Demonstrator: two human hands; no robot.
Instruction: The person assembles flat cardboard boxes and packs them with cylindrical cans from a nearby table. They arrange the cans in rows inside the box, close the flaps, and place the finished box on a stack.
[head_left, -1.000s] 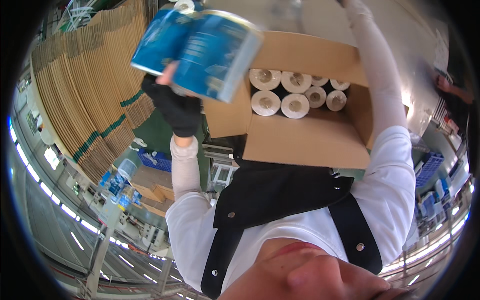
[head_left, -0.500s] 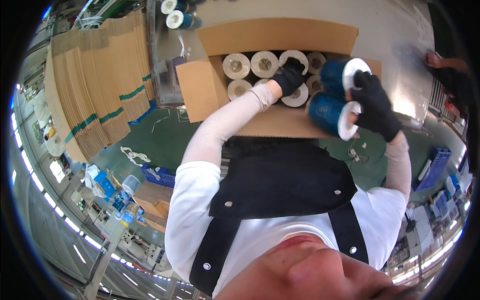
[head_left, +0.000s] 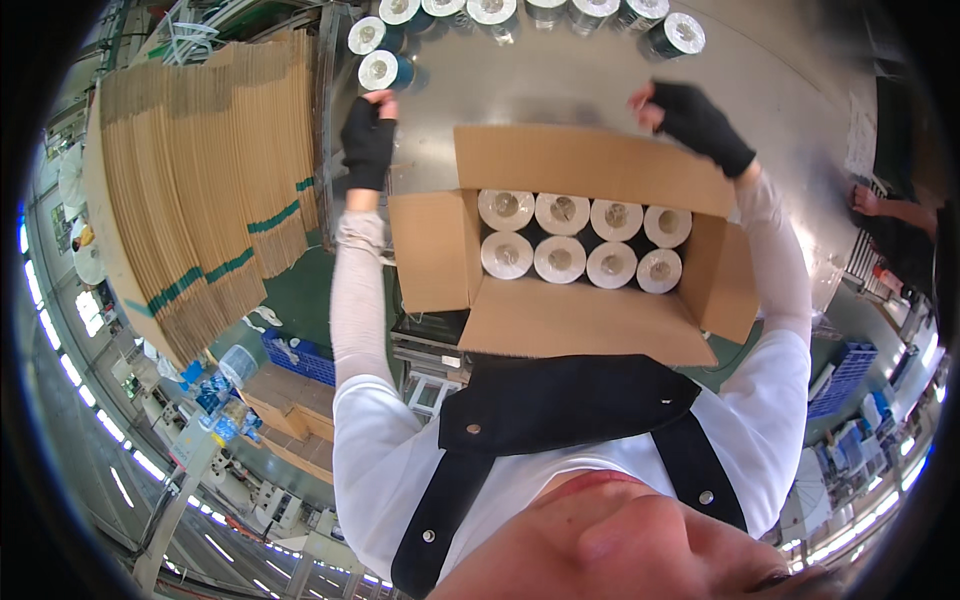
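Note:
A cardboard box (head_left: 600, 318) stands with its flaps spread, holding two rows of spools (head_left: 560, 260), their white round ends up. Beyond its far left corner my left hand (head_left: 369, 140), in a black fingerless glove, has its bare fingertips just short of a blue spool with a white end (head_left: 378, 71) lying on its side. They look parted, with nothing visible in them. My right hand (head_left: 690, 118), gloved the same way, hangs over the metal table past the box's far flap. Its fingers are loosely bent, slightly blurred and without any object.
More white-ended spools (head_left: 491, 8) line the far side of the metal table (head_left: 560, 90). A tall stack of flat cardboard (head_left: 210, 180) stands at left. Another person's hand (head_left: 864, 200) shows at the right edge. Blue crates (head_left: 300, 357) sit lower on the floor.
The two blue spools held by my right hand now sit in the box, completing its right end. Both hands have left the box: left toward the far left spools, right over the table.

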